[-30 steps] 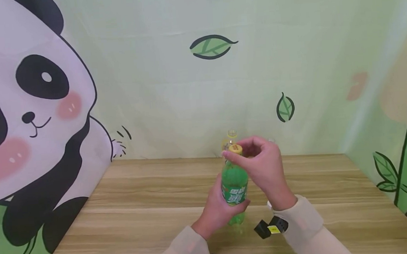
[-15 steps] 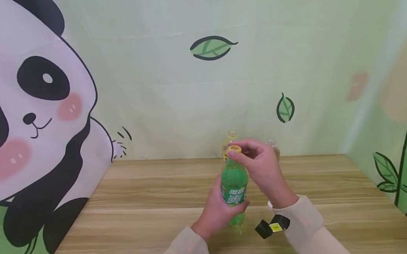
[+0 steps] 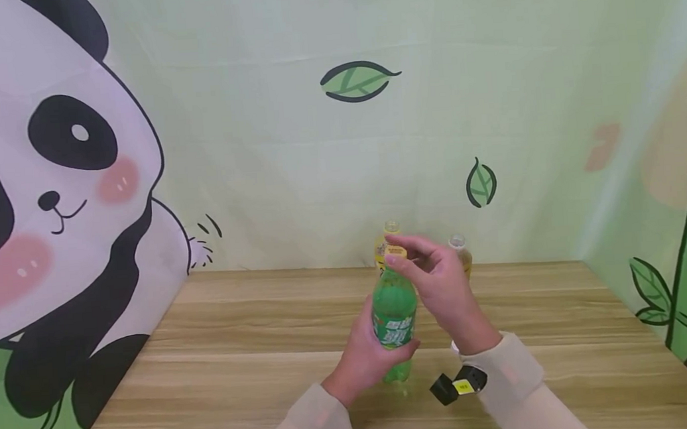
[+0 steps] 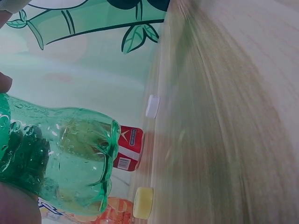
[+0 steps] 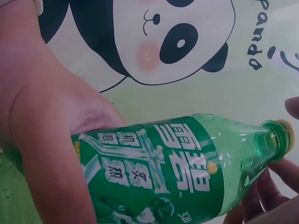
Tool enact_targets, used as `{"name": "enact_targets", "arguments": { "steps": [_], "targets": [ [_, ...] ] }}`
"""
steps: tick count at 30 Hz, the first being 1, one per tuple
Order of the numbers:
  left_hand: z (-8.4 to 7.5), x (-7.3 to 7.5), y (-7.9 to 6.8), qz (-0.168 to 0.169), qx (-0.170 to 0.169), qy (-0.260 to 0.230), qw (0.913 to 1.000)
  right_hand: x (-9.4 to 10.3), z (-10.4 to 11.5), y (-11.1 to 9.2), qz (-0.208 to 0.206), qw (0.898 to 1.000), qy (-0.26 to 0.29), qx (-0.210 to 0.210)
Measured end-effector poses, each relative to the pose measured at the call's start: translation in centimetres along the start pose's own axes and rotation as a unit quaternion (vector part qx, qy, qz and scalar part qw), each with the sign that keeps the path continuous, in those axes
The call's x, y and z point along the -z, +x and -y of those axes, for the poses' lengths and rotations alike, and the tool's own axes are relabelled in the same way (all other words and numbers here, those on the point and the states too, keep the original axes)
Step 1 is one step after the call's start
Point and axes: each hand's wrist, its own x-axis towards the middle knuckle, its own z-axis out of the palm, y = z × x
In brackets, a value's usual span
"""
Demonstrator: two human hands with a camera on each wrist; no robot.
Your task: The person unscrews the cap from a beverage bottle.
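Observation:
In the head view a green soda bottle is held slightly tilted above the table. My left hand grips it around the lower label, with the thumb across the front. The right hand is at the bottle's top, thumb and fingers around the yellow cap. In the right wrist view the cap sits on the bottle neck, with right-hand fingers beside it. The bottle's clear green base fills the left part of the left wrist view.
Behind the hands stand a yellow-labelled bottle and another uncapped bottle. On the wood-grain table lie a white cap and a yellow cap. A red-labelled container and an orange-labelled one stand beyond.
The right hand's thumb and fingers have shifted around the yellow cap, and that hand has moved slightly left, uncovering the bottle behind it. The left hand keeps its grip on the green bottle.

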Motion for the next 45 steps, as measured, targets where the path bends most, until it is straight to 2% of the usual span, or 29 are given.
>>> {"name": "enact_targets", "arguments": {
  "steps": [5, 8, 16, 26, 37, 40, 45],
  "targets": [
    [0.0, 0.0, 0.0, 0.0, -0.001, 0.0, 1.0, -0.5, 0.2, -0.1, -0.053, 0.997, -0.055, 0.008],
    [0.0, 0.0, 0.0, 0.001, 0.0, -0.002, 1.0, -0.8, 0.4, -0.1, -0.081, 0.994, -0.07, 0.018],
    [-0.1, 0.0, 0.0, 0.012, -0.006, -0.012, 0.9998, -1.0, 0.9, -0.4, -0.108, 0.991, -0.072, 0.017],
    [0.0, -0.1, -0.1, -0.003, -0.011, -0.004, 0.9999, -0.9, 0.2, -0.1, -0.066, 0.997, -0.025, 0.039],
    [0.1, -0.1, 0.1, -0.007, -0.017, -0.004, 0.9998, -0.8, -0.2, 0.2, -0.013, 0.999, 0.035, 0.019],
    [0.2, -0.1, 0.1, -0.008, -0.015, -0.002, 0.9999, -0.7, -0.2, 0.3, -0.006, 0.999, 0.039, 0.016],
    [0.1, -0.1, 0.1, -0.008, -0.007, -0.001, 0.9999, -0.4, 0.0, 0.3, -0.009, 1.0, 0.015, 0.002]
  ]
}}
